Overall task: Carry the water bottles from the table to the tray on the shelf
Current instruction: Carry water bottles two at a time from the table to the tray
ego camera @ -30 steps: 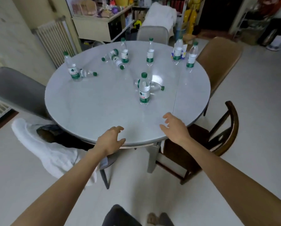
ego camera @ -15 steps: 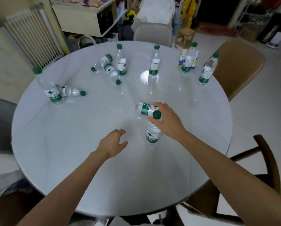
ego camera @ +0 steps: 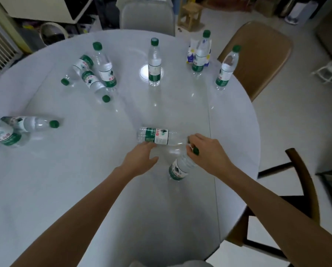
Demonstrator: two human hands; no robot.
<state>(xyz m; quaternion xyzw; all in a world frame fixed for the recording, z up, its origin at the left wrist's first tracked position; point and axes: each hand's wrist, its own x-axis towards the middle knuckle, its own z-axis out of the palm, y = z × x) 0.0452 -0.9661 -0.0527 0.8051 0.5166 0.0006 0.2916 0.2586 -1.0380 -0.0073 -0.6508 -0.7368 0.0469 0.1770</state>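
in the head view, a person is leaning over a round white table (ego camera: 84,189), and the right hand (ego camera: 209,153) is curling its fingers around the neck of an upright water bottle (ego camera: 180,167) standing toward the near right part of the tabletop, the green cap peeking out by the fingers. the left hand (ego camera: 140,158) is reaching with relaxed, loosely spread fingers to a lying water bottle (ego camera: 157,136) just behind the upright one; the fingertips are touching or nearly touching its label side, and no grasp is closed on it yet. more bottles are waiting farther off: a standing one at the table's middle (ego camera: 154,62), two near the far right edge (ego camera: 226,68), one of them in front of a small white and blue packet (ego camera: 191,53), a cluster of three toward the far left (ego camera: 95,74), and two more at the left edge (ego camera: 26,123). the tray and the shelf are not showing here. these bottles are looking full, so each is probably moderately heavy, with thin clear walls that give under a squeeze and a smooth, slightly slippery skin; the lying one is likely to roll if nudged. taking hold around the labelled middle or just under the cap collar seems safest.
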